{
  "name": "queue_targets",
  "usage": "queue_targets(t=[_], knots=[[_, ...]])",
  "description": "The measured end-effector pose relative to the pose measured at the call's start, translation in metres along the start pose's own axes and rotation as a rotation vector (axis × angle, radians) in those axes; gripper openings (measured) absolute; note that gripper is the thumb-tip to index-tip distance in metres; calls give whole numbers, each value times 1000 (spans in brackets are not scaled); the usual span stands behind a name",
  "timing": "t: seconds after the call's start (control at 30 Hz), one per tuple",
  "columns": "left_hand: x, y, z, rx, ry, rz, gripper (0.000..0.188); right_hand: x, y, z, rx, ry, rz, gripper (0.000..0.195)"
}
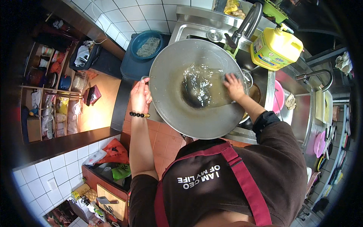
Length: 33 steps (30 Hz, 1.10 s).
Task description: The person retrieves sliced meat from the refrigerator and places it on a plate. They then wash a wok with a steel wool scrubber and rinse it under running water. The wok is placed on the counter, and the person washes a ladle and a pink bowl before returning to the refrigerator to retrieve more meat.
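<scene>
A large metal wok (175, 113) with murky water (201, 85) in its bottom is held over the sink's edge. My left hand (141, 92) grips the wok's handle at its left rim; a beaded bracelet is on that wrist. Inside the right part of the wok lies my right hand (234, 86), at the water's edge. Something dark shows at its fingertips, but what it is, and whether the fingers hold it, is hidden.
Behind the wok stands a curved faucet (249, 21), with a yellow detergent jug (276, 48) to its right. A blue basin (147, 45) sits at the back left. A pink basin (278, 96) lies in the right-hand sink (302, 113).
</scene>
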<state>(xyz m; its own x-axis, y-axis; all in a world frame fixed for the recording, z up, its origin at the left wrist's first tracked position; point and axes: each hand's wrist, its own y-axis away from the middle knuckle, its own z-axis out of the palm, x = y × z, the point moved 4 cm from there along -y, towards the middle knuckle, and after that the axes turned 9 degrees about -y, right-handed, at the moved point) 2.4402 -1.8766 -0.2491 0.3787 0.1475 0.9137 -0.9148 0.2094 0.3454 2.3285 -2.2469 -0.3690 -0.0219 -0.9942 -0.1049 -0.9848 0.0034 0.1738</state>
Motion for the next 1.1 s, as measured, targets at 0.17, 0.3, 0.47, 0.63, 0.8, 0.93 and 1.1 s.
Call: queue_targets(t=[0.17,0.3,0.47,0.63,0.8,0.93,1.1], knots=[[0,-2,2,-17,12,-13,22,-36,-7,12,-126,-461,-208,46],[2,-1,1,-25,0,-22,23,-86,-26,33,13,-225,101,52],[0,-1,1,-37,3,-26,24,-123,-74,31,191,-516,-295,47],[1,0,1,-27,6,-36,24,-165,-118,-32,530,-1272,-168,40],[-1,-3,0,-12,14,-29,23,-234,-94,-75,463,-1351,-440,40],[0,-4,2,-11,-1,-25,23,-221,-51,-38,28,-931,-593,30],[0,-3,2,-5,6,-33,23,-101,-35,21,-182,-351,-535,27]])
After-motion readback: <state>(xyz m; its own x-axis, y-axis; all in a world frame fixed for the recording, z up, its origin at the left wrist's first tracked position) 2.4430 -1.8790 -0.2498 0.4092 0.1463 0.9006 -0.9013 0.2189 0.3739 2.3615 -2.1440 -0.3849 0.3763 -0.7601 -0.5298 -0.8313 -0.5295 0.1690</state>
